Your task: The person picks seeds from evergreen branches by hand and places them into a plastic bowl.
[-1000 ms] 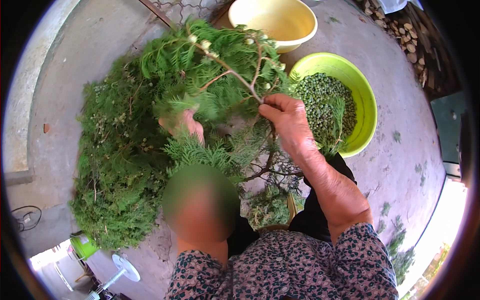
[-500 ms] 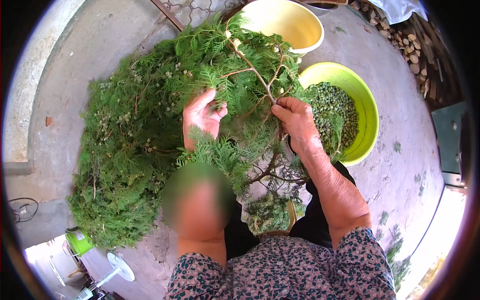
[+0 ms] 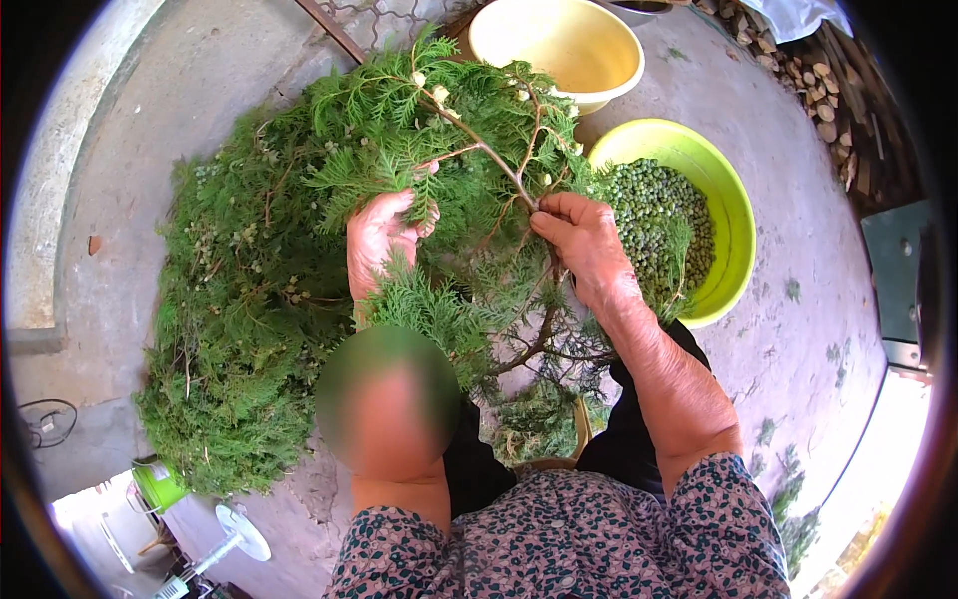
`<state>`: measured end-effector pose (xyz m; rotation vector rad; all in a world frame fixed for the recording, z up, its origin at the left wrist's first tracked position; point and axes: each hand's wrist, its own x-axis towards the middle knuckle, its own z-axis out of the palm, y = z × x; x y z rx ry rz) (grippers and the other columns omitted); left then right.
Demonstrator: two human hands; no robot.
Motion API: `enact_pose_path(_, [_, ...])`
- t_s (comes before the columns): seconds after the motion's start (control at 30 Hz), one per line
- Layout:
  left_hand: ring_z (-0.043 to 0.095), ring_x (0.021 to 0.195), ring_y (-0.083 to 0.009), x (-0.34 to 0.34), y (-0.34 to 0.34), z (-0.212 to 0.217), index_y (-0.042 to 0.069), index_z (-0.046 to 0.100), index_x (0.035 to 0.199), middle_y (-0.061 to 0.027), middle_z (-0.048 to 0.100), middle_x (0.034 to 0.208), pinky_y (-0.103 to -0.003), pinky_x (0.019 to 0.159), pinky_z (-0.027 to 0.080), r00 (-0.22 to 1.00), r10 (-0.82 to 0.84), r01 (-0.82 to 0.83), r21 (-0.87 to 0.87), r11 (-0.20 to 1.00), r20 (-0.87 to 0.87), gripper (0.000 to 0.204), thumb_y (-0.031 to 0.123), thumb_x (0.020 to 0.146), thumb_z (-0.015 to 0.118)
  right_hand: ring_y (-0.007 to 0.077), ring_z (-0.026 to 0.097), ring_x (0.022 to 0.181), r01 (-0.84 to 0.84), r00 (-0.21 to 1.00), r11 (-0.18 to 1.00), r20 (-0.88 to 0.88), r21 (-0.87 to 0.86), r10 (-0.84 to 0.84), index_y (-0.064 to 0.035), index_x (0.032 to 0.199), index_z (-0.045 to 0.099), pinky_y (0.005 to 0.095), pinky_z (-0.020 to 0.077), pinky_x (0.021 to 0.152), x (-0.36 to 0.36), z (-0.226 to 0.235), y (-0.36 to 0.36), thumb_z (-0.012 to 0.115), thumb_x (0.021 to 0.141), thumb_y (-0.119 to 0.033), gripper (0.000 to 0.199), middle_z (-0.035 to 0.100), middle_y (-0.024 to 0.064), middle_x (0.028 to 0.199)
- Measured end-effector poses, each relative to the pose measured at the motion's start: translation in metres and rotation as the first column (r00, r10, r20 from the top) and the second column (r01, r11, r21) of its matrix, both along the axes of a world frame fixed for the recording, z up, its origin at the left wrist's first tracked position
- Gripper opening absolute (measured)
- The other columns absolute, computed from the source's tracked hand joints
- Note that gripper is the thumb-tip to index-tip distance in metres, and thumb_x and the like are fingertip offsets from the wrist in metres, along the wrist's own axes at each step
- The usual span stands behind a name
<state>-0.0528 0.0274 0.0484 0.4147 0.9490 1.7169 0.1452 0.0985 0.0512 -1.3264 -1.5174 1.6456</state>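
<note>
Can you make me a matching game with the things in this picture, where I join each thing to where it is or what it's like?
Things:
1. green bowl
2. yellow bowl
3. right hand
4. heap of green branches

Places or states:
A. lying on the concrete ground at the person's left
B. holding the woody stem of a leafy branch
C. full of small green berries
D. nothing visible inside, farthest from the person

Pairs: 1-C, 2-D, 3-B, 4-A

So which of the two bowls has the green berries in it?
The lime-green bowl, right beside the right hand. It is heaped with small green berries; the pale yellow bowl beyond it looks empty.
</note>
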Motion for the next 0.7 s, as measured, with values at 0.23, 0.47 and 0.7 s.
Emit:
enact_pose_path(0.23, [0.056, 0.070, -0.0162, -0.001, -0.004, 0.004, 0.002, 0.058, 0.095, -0.0075, 0.062, 0.090, -0.030, 0.061, 0.044, 0.992, 0.079, -0.090, -0.117, 0.989, -0.096, 0.022, 0.011, 0.077, 0.052, 0.0127, 0.053, 0.070, -0.012, 0.999, 1.000, 0.034, 0.011, 0.012, 0.0026, 0.091, 0.061, 0.0269, 0.0427, 0.066, 0.001, 0.002, 0.001, 0.062, 0.075, -0.009, 0.019, 0.062, 0.0082, 0.077])
enact_pose_path(0.47, [0.047, 0.060, -0.0110, 0.010, -0.001, 0.000, 0.001, 0.056, 0.097, -0.0030, 0.056, 0.075, -0.024, 0.053, 0.038, 0.727, -0.112, -0.251, -0.414, 0.875, -0.678, 0.023, 0.017, 0.080, 0.061, 0.0129, 0.053, 0.067, 0.046, 0.999, 0.999, 0.007, 0.011, -0.046, 0.0028, 0.089, 0.062, 0.0270, 0.0430, 0.065, 0.006, 0.000, 0.006, 0.063, 0.075, -0.009, 0.019, 0.062, 0.0081, 0.074])
enact_pose_path(0.7, [0.050, 0.067, -0.0151, 0.001, 0.004, -0.007, 0.002, 0.056, 0.095, -0.0079, 0.057, 0.079, -0.028, 0.061, 0.041, 0.499, 0.022, -0.541, -0.292, 0.788, -0.866, 0.019, 0.014, 0.082, 0.059, 0.0134, 0.057, 0.066, -0.069, 0.990, 0.989, 0.127, 0.129, 0.053, 0.0016, 0.087, 0.062, 0.0266, 0.0454, 0.062, 0.006, 0.004, -0.007, 0.064, 0.073, -0.008, 0.018, 0.063, 0.0099, 0.073])
